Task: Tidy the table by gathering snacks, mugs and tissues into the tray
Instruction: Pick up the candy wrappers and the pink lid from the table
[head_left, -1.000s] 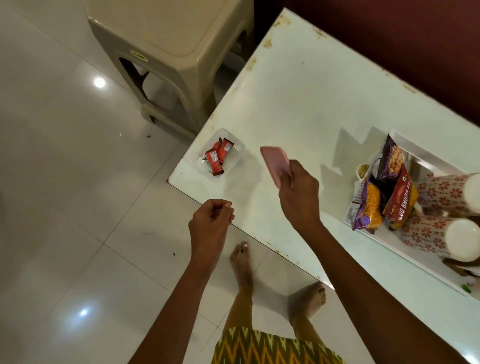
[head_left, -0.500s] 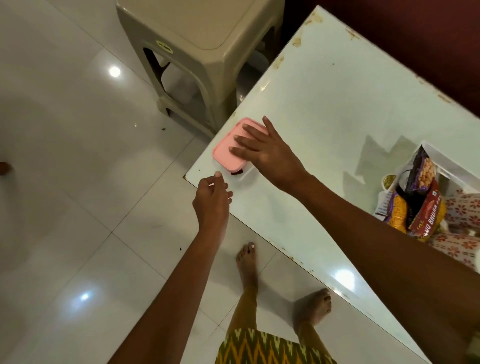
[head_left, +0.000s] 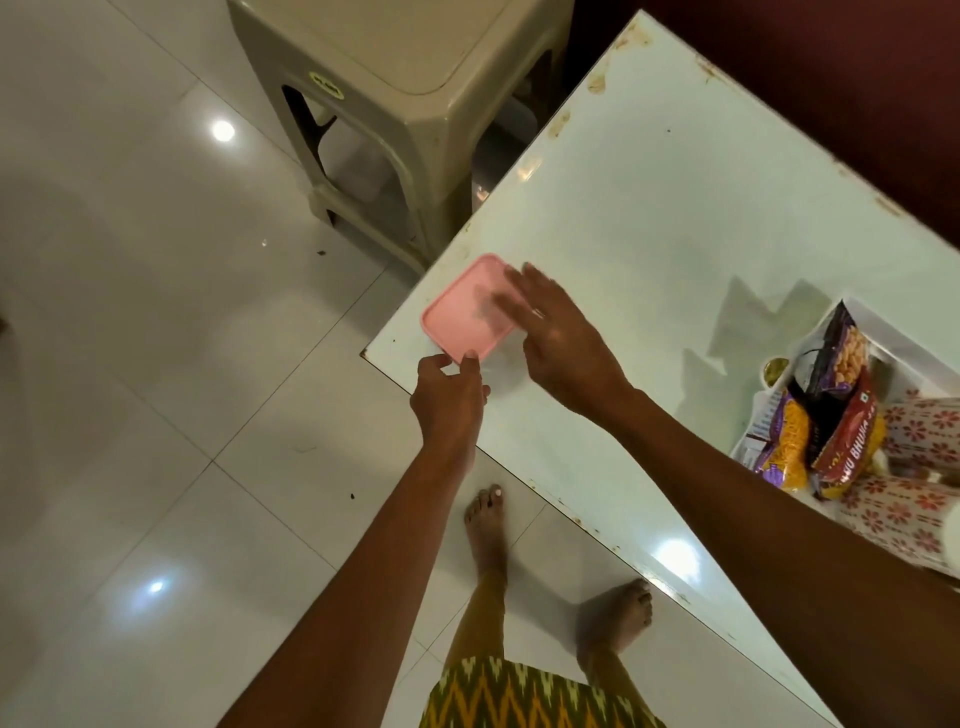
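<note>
Pink plastic, a rectangular lid (head_left: 465, 309), was seen lying flat at the near left corner of the white table (head_left: 649, 218), its near edge pinched between thumb and fingertips of the left hand (head_left: 449, 397), while the right hand (head_left: 558, 338) was spread open over it, the blurred fingers (head_left: 511, 296) held above or on its top, which cannot be told. Snack packets (head_left: 826, 415) and floral mugs (head_left: 904, 499) were gathered in the white tray (head_left: 893, 338) at the table's right, well apart from the lid.
</note>
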